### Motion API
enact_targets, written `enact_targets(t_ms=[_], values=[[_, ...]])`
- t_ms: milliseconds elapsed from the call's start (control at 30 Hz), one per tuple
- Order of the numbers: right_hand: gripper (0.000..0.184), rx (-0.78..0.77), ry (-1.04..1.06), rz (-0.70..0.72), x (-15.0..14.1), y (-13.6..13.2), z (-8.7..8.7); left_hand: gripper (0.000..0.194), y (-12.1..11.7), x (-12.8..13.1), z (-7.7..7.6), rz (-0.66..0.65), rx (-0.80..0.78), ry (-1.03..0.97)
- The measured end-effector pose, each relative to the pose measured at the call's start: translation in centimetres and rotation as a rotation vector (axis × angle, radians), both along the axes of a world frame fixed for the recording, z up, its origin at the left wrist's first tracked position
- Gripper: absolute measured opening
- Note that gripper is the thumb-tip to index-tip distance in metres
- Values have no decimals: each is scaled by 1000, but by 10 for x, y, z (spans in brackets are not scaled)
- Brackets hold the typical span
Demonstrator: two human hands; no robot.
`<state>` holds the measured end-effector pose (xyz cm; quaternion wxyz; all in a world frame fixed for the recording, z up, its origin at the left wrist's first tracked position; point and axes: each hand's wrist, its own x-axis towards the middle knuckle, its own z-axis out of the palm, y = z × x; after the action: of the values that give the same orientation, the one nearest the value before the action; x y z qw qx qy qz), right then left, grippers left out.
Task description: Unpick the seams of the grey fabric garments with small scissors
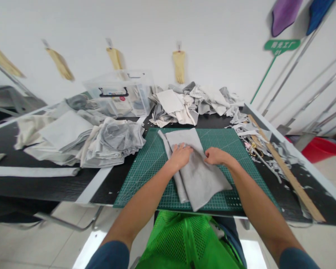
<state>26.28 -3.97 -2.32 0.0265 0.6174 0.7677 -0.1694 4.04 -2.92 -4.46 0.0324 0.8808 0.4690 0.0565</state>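
A piece of light grey cloth (205,181) lies folded on the green cutting mat (145,168), with a narrow folded strip along its left side. My left hand (181,155) rests on the cloth's upper middle, fingers spread and palm down. At the cloth's right edge, my right hand (215,155) is closed, thumb and fingers pinching the fabric. The cloth is creased between the two hands. Its lower end spreads toward the mat's front edge, close to my body. The fingertips of the right hand are partly hidden.
Stacks of grey and cream cloth (109,140) stand to the left, before a clear plastic box (114,95). Fabric scraps (182,106) are heaped behind the mat. A long wooden ruler (285,168) and cut scraps lie on the right. A red bucket (320,149) stands beyond the table.
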Motion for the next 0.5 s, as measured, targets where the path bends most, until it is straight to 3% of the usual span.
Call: enact_targets(t_ms=[133, 200, 300, 367, 433, 500], values=[[39, -276, 155, 100, 14, -8, 14, 37, 8, 0, -1, 141, 133, -113], [47, -129, 185, -52, 15, -7, 15, 33, 13, -2, 1, 300, 187, -182], [37, 313, 202, -253, 8, 1, 7, 45, 25, -9, 0, 509, 175, -250], [30, 429, 285, -134, 0, 5, -3, 50, 33, -15, -2, 559, 90, -302], [27, 392, 309, 34, -7, 6, -11, 50, 41, -22, -3, 556, -36, -401], [26, 306, 219, 86, -11, 5, -15, 52, 47, -30, -3, 544, -192, -542]])
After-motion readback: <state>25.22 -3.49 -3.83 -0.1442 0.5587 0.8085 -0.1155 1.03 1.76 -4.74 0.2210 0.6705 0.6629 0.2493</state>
